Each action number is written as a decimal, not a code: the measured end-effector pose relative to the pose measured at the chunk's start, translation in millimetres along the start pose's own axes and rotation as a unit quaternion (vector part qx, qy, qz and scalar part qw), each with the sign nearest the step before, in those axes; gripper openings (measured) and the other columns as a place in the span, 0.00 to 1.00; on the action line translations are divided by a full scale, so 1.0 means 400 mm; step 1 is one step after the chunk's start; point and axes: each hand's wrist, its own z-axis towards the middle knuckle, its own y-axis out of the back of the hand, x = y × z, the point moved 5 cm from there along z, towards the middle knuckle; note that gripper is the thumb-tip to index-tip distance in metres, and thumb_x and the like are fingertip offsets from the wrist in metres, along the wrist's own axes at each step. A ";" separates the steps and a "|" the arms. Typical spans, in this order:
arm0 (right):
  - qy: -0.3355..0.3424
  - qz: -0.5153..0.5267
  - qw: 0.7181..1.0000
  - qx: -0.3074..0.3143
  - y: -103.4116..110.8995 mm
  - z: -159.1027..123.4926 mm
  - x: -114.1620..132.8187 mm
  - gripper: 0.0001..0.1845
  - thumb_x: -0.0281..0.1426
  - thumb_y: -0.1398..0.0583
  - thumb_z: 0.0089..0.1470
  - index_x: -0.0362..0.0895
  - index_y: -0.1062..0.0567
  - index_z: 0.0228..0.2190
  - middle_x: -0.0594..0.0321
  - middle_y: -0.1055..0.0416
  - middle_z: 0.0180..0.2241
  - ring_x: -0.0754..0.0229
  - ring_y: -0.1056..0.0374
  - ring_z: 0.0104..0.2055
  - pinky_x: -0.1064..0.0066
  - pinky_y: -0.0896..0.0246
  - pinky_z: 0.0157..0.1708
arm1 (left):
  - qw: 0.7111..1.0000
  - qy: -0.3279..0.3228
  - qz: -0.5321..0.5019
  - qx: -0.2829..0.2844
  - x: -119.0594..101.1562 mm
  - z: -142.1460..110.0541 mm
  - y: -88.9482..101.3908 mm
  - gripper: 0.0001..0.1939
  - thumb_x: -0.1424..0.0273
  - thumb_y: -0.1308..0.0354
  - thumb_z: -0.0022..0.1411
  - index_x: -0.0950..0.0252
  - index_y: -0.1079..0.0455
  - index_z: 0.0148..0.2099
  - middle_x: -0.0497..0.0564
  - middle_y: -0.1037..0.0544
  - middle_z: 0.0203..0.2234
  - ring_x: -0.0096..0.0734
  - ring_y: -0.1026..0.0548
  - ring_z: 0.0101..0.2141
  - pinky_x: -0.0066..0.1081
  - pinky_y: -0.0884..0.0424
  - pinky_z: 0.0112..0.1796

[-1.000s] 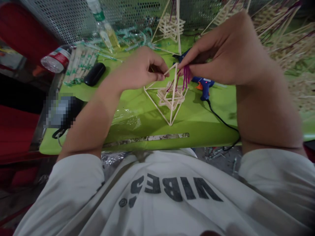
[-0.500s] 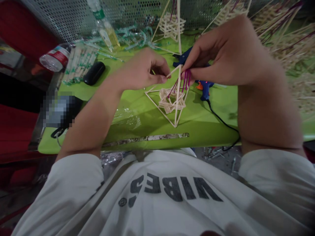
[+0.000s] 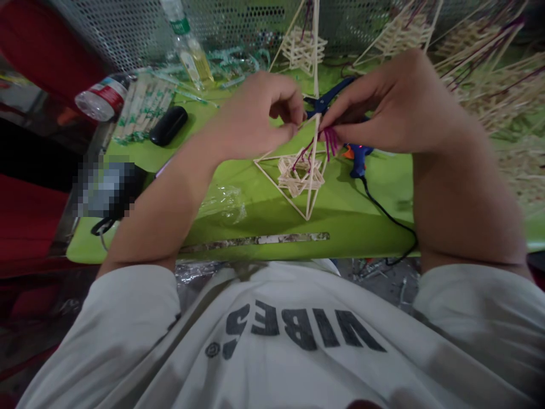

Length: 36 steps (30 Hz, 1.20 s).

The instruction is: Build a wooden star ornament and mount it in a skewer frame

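Note:
A pyramid frame of thin wooden sticks [image 3: 298,176] with a stacked star of sticks inside stands on the green table [image 3: 255,210]. Both of my hands meet at its top. My left hand [image 3: 255,116] is curled, its fingers pinched at the frame's tip. Facing it, my right hand [image 3: 383,108] pinches purple threads [image 3: 330,141] that hang from the same tip down into the star. A blue glue gun [image 3: 355,153] lies just behind my right hand, its black cord [image 3: 385,213] running off the table's near edge.
At the back left lie a toppled water bottle [image 3: 100,97], an upright bottle [image 3: 191,48], wrapped stick packs [image 3: 142,105] and a black case [image 3: 168,126]. Finished stick pyramids [image 3: 304,48] crowd the back and right. A mottled strip [image 3: 255,240] lies along the front edge.
My left hand has risen and curled more tightly at the frame's tip. The frame's front corner has swung slightly to the right. My right hand keeps its pinch on the threads.

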 end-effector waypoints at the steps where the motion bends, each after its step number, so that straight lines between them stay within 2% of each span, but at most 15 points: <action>1: 0.004 -0.006 1.000 0.005 0.000 0.000 -0.002 0.06 0.37 0.27 0.60 0.61 0.08 0.37 0.68 0.13 0.32 0.52 0.18 0.34 0.55 0.29 0.35 | 0.999 0.014 -0.027 -0.010 0.013 0.003 -0.005 0.09 0.81 0.34 0.65 0.61 0.20 0.41 0.55 0.10 0.43 0.43 0.12 0.46 0.48 0.18 0.53; 4: 0.038 -0.013 0.999 0.023 0.000 0.002 -0.013 0.06 0.38 0.26 0.62 0.63 0.07 0.38 0.68 0.13 0.33 0.53 0.22 0.33 0.54 0.33 0.34 | 0.996 0.048 -0.063 0.028 0.045 0.007 -0.024 0.17 0.88 0.40 0.62 0.67 0.21 0.47 0.57 0.10 0.43 0.36 0.13 0.44 0.42 0.18 0.51; 6: 0.059 -0.007 0.997 0.046 -0.003 0.006 -0.029 0.05 0.39 0.25 0.61 0.63 0.07 0.38 0.69 0.12 0.34 0.55 0.24 0.32 0.55 0.34 0.34 | 0.994 0.055 -0.066 0.072 0.052 0.001 -0.033 0.22 0.88 0.38 0.60 0.69 0.20 0.54 0.58 0.10 0.45 0.37 0.12 0.46 0.43 0.18 0.52; 8: 0.056 -0.008 0.997 0.060 -0.008 0.011 -0.049 0.05 0.39 0.25 0.60 0.63 0.06 0.38 0.70 0.13 0.33 0.56 0.24 0.31 0.57 0.35 0.32 | 0.993 0.047 -0.053 0.093 0.050 -0.005 -0.039 0.24 0.85 0.34 0.61 0.67 0.21 0.58 0.58 0.10 0.49 0.39 0.13 0.48 0.44 0.20 0.54; 12: 0.042 -0.010 0.999 0.029 -0.006 0.017 -0.062 0.07 0.37 0.24 0.57 0.63 0.06 0.37 0.69 0.16 0.27 0.55 0.24 0.29 0.60 0.38 0.28 | 0.996 0.016 -0.015 0.091 0.045 -0.008 -0.064 0.17 0.73 0.24 0.61 0.60 0.20 0.51 0.53 0.10 0.46 0.41 0.17 0.45 0.44 0.23 0.51; 16: 0.021 -0.008 0.999 0.044 -0.007 0.015 -0.054 0.08 0.35 0.25 0.57 0.63 0.06 0.38 0.69 0.16 0.27 0.54 0.25 0.29 0.59 0.38 0.28 | 0.997 0.016 0.027 0.076 0.054 -0.001 -0.094 0.12 0.74 0.28 0.58 0.55 0.22 0.43 0.51 0.11 0.43 0.44 0.17 0.42 0.45 0.25 0.47; 19: 0.026 -0.007 0.999 0.039 -0.001 0.014 -0.055 0.08 0.36 0.25 0.56 0.62 0.06 0.39 0.68 0.16 0.28 0.54 0.24 0.29 0.59 0.36 0.28 | 0.995 0.033 0.056 0.071 0.062 0.002 -0.095 0.10 0.72 0.29 0.57 0.55 0.22 0.41 0.52 0.12 0.40 0.49 0.16 0.42 0.47 0.26 0.46; 23: 0.031 -0.011 0.999 0.036 0.004 0.016 -0.062 0.07 0.37 0.24 0.53 0.60 0.08 0.36 0.67 0.16 0.29 0.54 0.23 0.30 0.58 0.32 0.30 | 0.996 0.038 0.028 0.081 0.067 0.002 -0.091 0.13 0.73 0.32 0.59 0.56 0.22 0.46 0.50 0.13 0.41 0.44 0.15 0.44 0.44 0.21 0.50; 26: 0.021 -0.015 0.999 0.048 0.004 0.016 -0.059 0.06 0.39 0.23 0.53 0.61 0.10 0.36 0.67 0.17 0.29 0.53 0.24 0.31 0.58 0.32 0.30 | 0.993 0.044 -0.057 0.092 0.078 0.001 -0.100 0.15 0.72 0.31 0.62 0.56 0.24 0.51 0.50 0.14 0.45 0.40 0.15 0.47 0.45 0.18 0.54; 30: 0.023 -0.016 0.999 0.039 0.010 0.019 -0.058 0.07 0.42 0.20 0.55 0.60 0.09 0.36 0.66 0.15 0.30 0.52 0.23 0.31 0.58 0.28 0.30 | 0.982 0.044 -0.135 0.124 0.095 -0.004 -0.122 0.19 0.70 0.28 0.65 0.58 0.26 0.56 0.51 0.16 0.48 0.38 0.15 0.47 0.46 0.17 0.54; 33: 0.043 -0.025 0.998 0.040 0.012 0.024 -0.063 0.08 0.44 0.19 0.57 0.58 0.09 0.36 0.65 0.13 0.31 0.53 0.21 0.33 0.59 0.25 0.32 | 0.988 0.053 -0.102 0.107 0.103 -0.009 -0.128 0.21 0.70 0.28 0.66 0.59 0.27 0.59 0.50 0.19 0.45 0.37 0.15 0.46 0.42 0.20 0.51; 36: 0.052 -0.030 0.997 0.042 0.011 0.027 -0.068 0.06 0.44 0.21 0.59 0.59 0.08 0.38 0.66 0.12 0.33 0.53 0.21 0.34 0.59 0.25 0.32 | 0.996 0.056 -0.021 0.069 0.096 -0.010 -0.132 0.18 0.72 0.31 0.66 0.57 0.26 0.57 0.50 0.19 0.41 0.39 0.16 0.42 0.42 0.21 0.47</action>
